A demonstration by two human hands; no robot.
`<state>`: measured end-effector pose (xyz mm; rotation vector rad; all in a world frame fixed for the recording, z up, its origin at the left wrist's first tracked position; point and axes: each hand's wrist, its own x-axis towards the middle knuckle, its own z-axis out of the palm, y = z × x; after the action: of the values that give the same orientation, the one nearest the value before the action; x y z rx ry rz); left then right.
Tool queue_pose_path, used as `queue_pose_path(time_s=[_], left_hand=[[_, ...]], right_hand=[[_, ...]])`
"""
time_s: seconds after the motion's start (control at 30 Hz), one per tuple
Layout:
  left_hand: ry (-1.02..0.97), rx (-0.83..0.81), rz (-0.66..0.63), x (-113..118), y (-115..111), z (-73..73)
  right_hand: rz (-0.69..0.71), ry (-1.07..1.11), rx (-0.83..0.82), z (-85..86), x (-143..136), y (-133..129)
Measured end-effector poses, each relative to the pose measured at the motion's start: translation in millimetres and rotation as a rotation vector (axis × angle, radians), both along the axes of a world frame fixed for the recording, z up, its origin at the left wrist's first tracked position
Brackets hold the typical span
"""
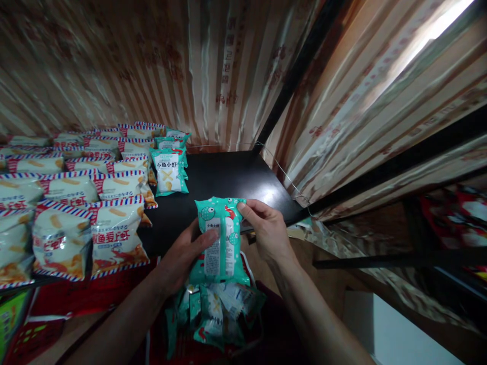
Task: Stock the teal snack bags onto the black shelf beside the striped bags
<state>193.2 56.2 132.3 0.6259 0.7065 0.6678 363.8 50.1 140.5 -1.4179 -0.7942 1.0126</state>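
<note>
A teal snack bag (222,253) is held up in front of me, its printed back with a centre seam facing my eyes. My left hand (182,256) grips its left side, the thumb lying across the front. At the top right corner, my right hand (268,228) pinches the bag between thumb and fingers. Below it lie several more teal bags (213,314), heaped in a red basket that is mostly hidden. On the black shelf (232,172), a short row of teal bags (169,172) stands upright beyond my hands.
Rows of white snack bags with red and blue striped edges (117,233) fill the shelf's left side. A patterned curtain (213,71) hangs behind. Black metal bars (380,182) cross at the right, above a white box (403,329). A red basket (36,339) sits lower left.
</note>
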Motion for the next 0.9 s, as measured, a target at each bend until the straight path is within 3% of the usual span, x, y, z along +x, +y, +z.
queue_pose_path(time_s=[0.2,0.33,0.53,0.9], left_hand=[[0.002,-0.009,-0.043,-2,0,2.1],[0.046,-0.030,0.109,-2,4,-0.6],[0.053,0.010,0.364,-2,14,-2.2],[0.038,0.019,0.487,-1,18,-8.5]], right_hand=[[0.016,0.009,-0.018,-2.3,-1,5],[0.135,0.011,-0.058,2.6,-2,2],[0.458,-0.128,-0.203,11.6,-5,-7],[0.536,-0.012,-0.202,-11.2,-11,-12]])
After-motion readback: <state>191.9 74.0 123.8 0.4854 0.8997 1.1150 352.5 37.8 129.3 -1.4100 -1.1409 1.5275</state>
